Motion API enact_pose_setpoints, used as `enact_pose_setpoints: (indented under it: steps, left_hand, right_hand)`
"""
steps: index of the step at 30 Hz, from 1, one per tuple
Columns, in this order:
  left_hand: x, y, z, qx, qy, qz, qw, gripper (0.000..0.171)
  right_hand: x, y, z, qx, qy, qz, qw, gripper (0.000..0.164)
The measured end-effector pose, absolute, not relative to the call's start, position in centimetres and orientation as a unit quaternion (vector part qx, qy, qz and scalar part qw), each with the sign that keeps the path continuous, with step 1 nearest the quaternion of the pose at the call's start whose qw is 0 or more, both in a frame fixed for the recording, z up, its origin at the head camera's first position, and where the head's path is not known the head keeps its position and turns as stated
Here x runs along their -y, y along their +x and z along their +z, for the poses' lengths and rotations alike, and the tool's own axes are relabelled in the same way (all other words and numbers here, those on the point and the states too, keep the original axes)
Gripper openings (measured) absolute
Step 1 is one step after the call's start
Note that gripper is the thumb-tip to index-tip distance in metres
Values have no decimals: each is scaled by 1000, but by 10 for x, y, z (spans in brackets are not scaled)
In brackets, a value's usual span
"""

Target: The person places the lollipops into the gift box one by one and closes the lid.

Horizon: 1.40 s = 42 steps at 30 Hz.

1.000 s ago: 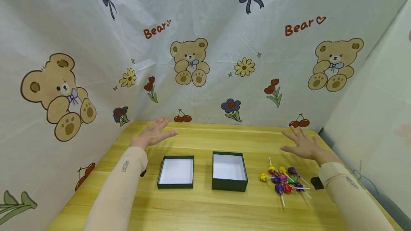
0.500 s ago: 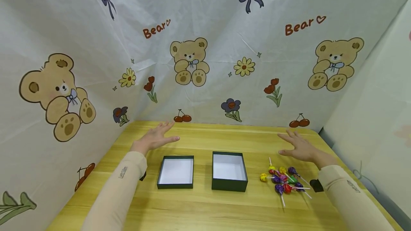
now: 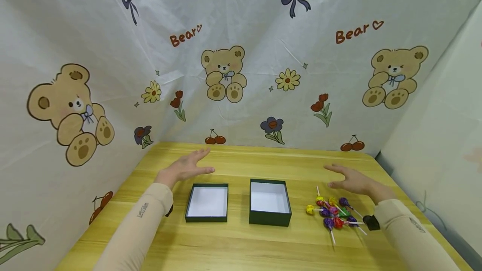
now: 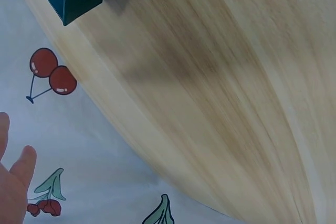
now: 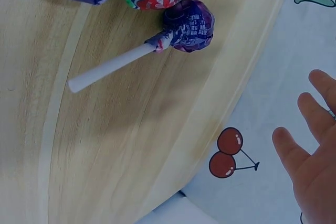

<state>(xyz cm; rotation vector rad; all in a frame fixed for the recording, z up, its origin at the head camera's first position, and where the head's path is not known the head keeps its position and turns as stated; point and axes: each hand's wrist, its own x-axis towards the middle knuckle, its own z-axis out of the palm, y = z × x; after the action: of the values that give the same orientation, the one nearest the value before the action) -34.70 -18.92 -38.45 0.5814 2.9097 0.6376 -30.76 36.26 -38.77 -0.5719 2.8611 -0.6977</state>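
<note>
Hands [image 3: 184, 168] [image 3: 352, 180] raised | deep box [image 3: 269, 218], shallow box [image 3: 206, 219]: white floors visible | lollipops [image 3: 333, 210] outside

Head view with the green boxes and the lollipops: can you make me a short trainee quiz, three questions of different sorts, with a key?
1. True or false: the deeper green box stands between the shallow green box and the lollipops.

2. Multiple choice: what do the left hand and the right hand hold?
A) a lollipop each
B) one box between them
C) nothing

3. Fill in: of the two hands, the ____ one is nearer the lollipops.

Key: 1 true; 2 C; 3 right
</note>
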Motion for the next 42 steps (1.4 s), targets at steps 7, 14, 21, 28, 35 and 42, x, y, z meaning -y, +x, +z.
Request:
enact_pose_setpoints:
  steps: [7, 14, 21, 28, 35, 42]
  left_hand:
    - [186, -348, -393, -955, 198, 212, 55, 89]
    - [179, -341, -392, -948, 224, 220, 52, 97]
    - [171, -333, -395, -943, 248, 213, 52, 98]
    - [168, -331, -397, -939, 260, 223, 39, 98]
    - [163, -326, -401, -934, 269, 232, 48, 97]
    - [158, -325, -403, -935, 274, 220, 48, 98]
  right_hand:
    - [-361, -308, -395, -942, -222, -241, 73, 69]
    - [-356, -307, -393, -940, -238, -231, 78, 57]
    - [-350, -305, -396, -930, -256, -247, 89, 46]
    - [-348, -304, -397, -920, -269, -266, 101, 41]
    - [-347, -301, -401, -913, -273, -280, 114, 39]
    - [-345, -301, -404, -911, -267, -290, 121, 40]
